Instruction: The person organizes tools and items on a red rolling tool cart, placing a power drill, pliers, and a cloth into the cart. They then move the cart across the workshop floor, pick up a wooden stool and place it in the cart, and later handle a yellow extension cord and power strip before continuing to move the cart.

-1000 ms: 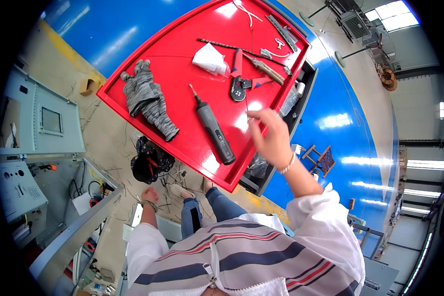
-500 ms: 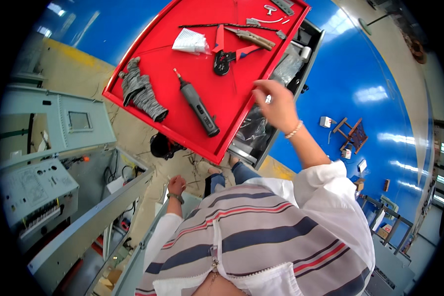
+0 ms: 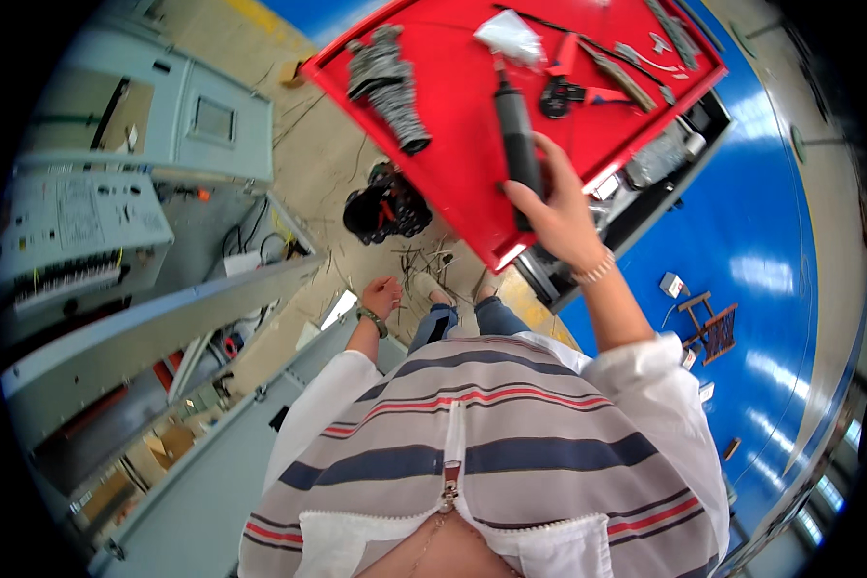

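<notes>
Left hand [image 3: 383, 294] is hanging down by my thigh, fingers loosely curled, holding nothing, well apart from the work. Grey cabinets [image 3: 116, 164] are standing off to that side, black tool bag [image 3: 387, 204] sitting on the floor below the tray's near corner.

Striped gloves [image 3: 387, 85] are lying at the left end of the red tray [image 3: 453, 164], untouched.

Right hand [image 3: 561, 214] is reaching up and forward, arm nearly straight, wrist cocked back, fingers wrapping the lower end of the dark electric screwdriver [image 3: 516, 135] lying on the tray near its front edge. Grip looks partly closed; can't tell if it's fully clamped.

My read: get the fingers fully round the body before lifting, keep it level, clear the tray lip.

Red-handled pliers [image 3: 573, 85] are lying just beyond the tool.
</notes>
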{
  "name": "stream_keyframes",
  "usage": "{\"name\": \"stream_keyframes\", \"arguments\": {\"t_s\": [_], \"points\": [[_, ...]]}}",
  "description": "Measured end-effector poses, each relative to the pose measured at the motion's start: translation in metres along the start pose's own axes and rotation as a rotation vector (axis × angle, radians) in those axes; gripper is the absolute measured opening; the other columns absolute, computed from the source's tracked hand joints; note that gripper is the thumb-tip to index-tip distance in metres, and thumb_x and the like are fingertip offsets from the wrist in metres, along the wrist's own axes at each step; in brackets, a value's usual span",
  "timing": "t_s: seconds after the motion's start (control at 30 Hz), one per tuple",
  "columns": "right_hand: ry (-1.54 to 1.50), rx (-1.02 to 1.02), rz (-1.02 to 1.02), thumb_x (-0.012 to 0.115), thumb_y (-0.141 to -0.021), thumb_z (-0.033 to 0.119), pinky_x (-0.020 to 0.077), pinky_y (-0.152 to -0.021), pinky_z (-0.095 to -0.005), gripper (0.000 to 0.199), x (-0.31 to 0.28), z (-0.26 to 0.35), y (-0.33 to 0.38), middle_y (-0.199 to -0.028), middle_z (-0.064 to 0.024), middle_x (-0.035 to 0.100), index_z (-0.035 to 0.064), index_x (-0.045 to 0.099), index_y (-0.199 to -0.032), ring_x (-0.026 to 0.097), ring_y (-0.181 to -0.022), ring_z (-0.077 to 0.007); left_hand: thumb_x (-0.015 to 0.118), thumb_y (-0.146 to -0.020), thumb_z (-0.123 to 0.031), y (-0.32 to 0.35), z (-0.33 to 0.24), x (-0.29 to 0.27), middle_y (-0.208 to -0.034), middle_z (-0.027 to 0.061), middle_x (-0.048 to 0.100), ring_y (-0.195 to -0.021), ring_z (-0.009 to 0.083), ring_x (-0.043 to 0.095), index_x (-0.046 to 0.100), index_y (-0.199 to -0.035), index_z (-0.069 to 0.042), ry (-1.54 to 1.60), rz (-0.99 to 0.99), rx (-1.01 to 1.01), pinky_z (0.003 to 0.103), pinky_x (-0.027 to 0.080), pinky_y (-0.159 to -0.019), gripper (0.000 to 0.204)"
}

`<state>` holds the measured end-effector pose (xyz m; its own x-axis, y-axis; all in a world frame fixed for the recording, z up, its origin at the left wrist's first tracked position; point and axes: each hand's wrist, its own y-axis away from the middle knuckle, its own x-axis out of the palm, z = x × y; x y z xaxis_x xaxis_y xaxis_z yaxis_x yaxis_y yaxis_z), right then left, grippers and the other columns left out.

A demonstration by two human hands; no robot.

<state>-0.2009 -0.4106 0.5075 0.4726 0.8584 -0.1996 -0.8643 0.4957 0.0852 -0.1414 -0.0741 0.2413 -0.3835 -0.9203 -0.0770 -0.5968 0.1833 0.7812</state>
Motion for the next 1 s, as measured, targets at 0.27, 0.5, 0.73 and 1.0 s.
{"name": "stream_keyframes", "arguments": {"t_s": [0.27, 0.5, 0.73, 1.0], "points": [[-0.402, 0.176, 0.319, 0.054, -0.079, 0.003, 0.0468, -0.071, -0.0235, 0.065, 0.029, 0.035, 0.059, -0.104, -0.0070, 0.052, 0.0030, 0.031, -0.139, 0.055, -0.081, -0.0100, 0.062, -0.085, -0.023, -0.002, 0.038, -0.054, -0.076, 0.0058, 0.063, -0.059, 0.0134, 0.057, 0.062, -0.099, -0.009, 0.050, -0.192, -0.220, 0.028, 0.047, -0.050, 0.020], [-0.092, -0.018, 0.290, 0.058, -0.076, 0.004, 0.0406, -0.091, -0.0317, 0.064, 0.065, 0.030, 0.069, -0.112, -0.0157, 0.052, 0.0001, 0.035, -0.135, 0.053, -0.104, -0.0229, 0.056, -0.091, -0.024, 0.051, -0.087, -0.007, -0.092, 0.0061, 0.066, -0.081, 0.0120, 0.060, 0.059, -0.107, -0.004, 0.067, 0.226, 0.204, 0.024, 0.048, -0.068, 0.026], [0.269, -0.248, 0.216, 0.063, -0.072, 0.010, 0.0448, -0.074, -0.0374, 0.056, 0.071, 0.038, 0.077, -0.095, -0.0172, 0.056, 0.0043, 0.046, -0.125, 0.054, -0.081, -0.0319, 0.049, -0.095, -0.028, 0.166, -0.212, 0.077, -0.124, 0.0186, 0.052, -0.111, 0.0250, 0.055, 0.036, -0.129, -0.001, 0.528, 0.721, 0.498, 0.037, 0.044, -0.093, 0.045], [0.959, -0.548, -0.347, 0.060, -0.075, 0.009, 0.0432, -0.086, -0.0396, 0.023, -0.062, -0.030, -0.071, -0.098, -0.0124, 0.061, 0.0064, 0.060, -0.098, 0.056, -0.093, -0.0314, 0.050, -0.093, -0.018, 0.173, -0.223, 0.099, -0.099, 0.0130, 0.059, -0.084, 0.0206, 0.062, 0.036, -0.123, -0.004, 0.438, 0.629, 0.318, 0.035, 0.052, -0.076, 0.036]]}}
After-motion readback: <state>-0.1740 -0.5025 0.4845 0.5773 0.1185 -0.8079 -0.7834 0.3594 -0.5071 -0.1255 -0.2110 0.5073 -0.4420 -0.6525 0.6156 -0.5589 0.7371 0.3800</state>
